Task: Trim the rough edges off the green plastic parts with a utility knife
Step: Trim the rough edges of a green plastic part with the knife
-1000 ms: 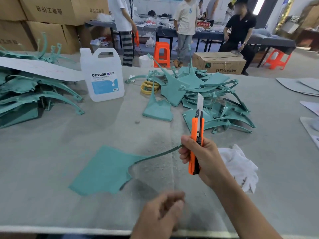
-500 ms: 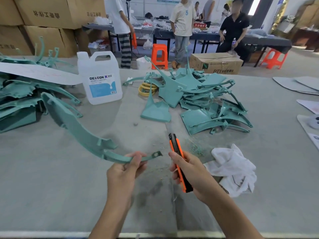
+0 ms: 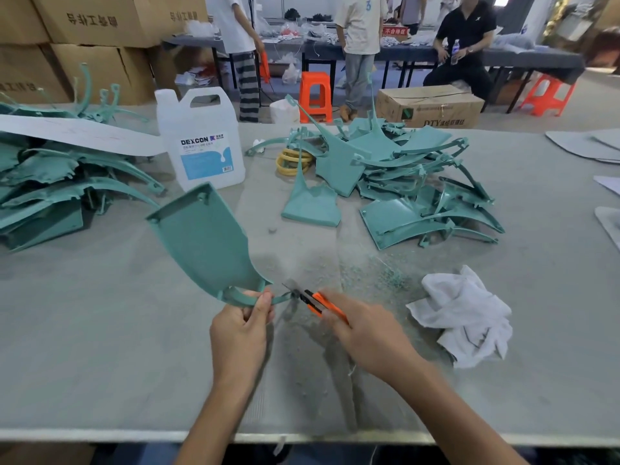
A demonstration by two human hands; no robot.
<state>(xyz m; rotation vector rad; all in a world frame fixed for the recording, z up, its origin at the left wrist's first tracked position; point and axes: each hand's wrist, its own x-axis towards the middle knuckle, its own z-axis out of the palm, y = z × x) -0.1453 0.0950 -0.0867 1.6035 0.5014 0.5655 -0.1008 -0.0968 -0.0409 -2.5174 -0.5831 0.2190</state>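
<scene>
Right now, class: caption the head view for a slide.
Left hand holds a green plastic part; right hand holds an orange utility knife at its narrow end.

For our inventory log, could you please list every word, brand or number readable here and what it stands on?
"DEXCON": blue label on the white plastic jug; smaller print unreadable.
"DTY": side of the brown cardboard box; characters after it blurred.
"3": on a standing person's pale T-shirt.
Red sign and stacked brown cartons: Chinese characters, too blurred to read.
</scene>
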